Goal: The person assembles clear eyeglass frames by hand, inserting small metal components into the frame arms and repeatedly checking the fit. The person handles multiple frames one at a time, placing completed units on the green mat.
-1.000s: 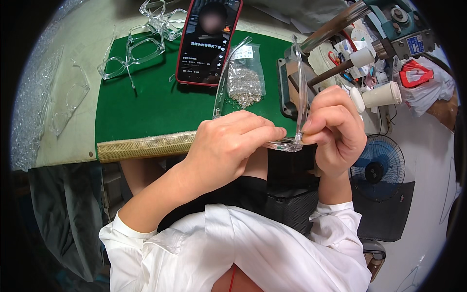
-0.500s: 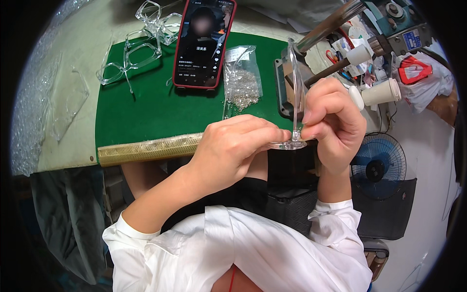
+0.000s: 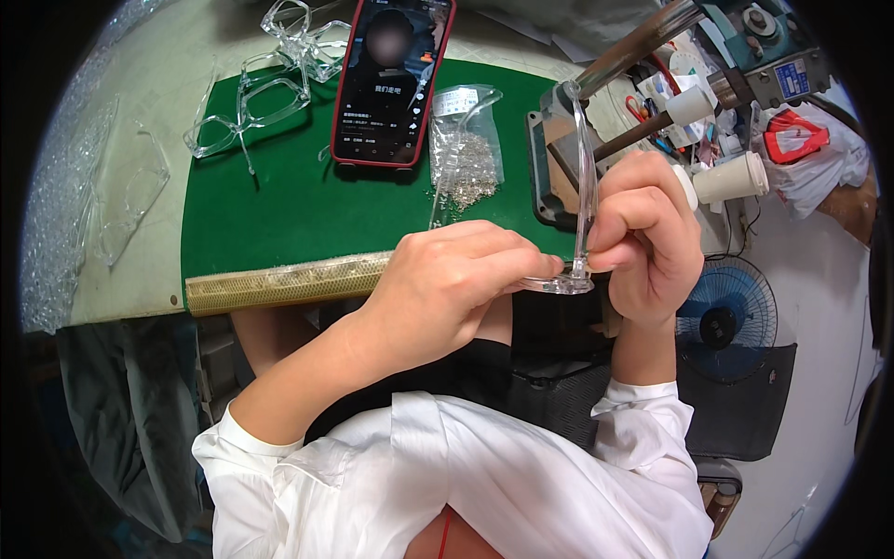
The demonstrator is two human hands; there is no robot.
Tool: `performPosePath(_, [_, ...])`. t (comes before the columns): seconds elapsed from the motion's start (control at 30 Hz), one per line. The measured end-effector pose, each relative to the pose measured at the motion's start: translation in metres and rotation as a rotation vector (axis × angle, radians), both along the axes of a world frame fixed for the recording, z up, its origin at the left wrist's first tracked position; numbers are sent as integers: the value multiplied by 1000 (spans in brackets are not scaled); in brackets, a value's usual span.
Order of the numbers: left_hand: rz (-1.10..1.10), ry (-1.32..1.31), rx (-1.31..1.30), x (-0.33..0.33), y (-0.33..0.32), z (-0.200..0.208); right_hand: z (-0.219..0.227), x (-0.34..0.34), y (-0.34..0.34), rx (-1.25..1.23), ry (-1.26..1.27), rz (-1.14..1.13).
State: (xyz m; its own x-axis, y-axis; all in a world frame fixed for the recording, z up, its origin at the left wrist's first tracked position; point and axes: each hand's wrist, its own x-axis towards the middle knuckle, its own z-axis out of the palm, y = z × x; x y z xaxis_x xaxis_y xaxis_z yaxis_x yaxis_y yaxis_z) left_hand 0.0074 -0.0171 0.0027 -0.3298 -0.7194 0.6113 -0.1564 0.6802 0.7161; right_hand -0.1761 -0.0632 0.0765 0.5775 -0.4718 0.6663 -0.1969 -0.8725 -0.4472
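A clear plastic eyeglass frame is held just past the green mat's front edge. My left hand (image 3: 456,279) is closed on its front part (image 3: 563,285); much of that part is hidden under my fingers. From the hinge corner a clear temple arm (image 3: 586,177) stands up. My right hand (image 3: 647,238) is closed, thumb and forefinger pinched together right beside the hinge. Whatever those fingertips hold is too small to make out. Ahead of my left hand lies a clear bag (image 3: 466,140) with a pile of tiny metal parts, some spilling at its opening.
Several clear eyeglass frames (image 3: 273,101) lie at the back left, beside an upright phone (image 3: 391,88) in a red case. A ribbed gold-coloured strip (image 3: 289,287) runs along the front edge of the green mat (image 3: 279,214). A bench press (image 3: 643,116) stands right, with a fan (image 3: 726,317) below.
The frame's hinge corner and temple arm have shifted slightly right and down, and the arm's far end leans differently. My right fingertips have moved slightly right with them.
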Motion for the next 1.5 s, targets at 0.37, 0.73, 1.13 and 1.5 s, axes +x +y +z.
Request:
performPosePath(0.37, [-23, 47, 5, -1, -1, -1, 0, -5, -3, 116, -60, 74])
performPosePath(0.73, [-12, 121, 16, -2, -2, 1, -16, -8, -10, 253, -285, 99])
performPosePath(1.13, [82, 83, 16, 27, 0, 2, -100, -2, 6, 307, 154, -293])
performPosePath(1.5, [130, 123, -86, 19, -2, -3, -109, 10, 4, 91, 448, -362])
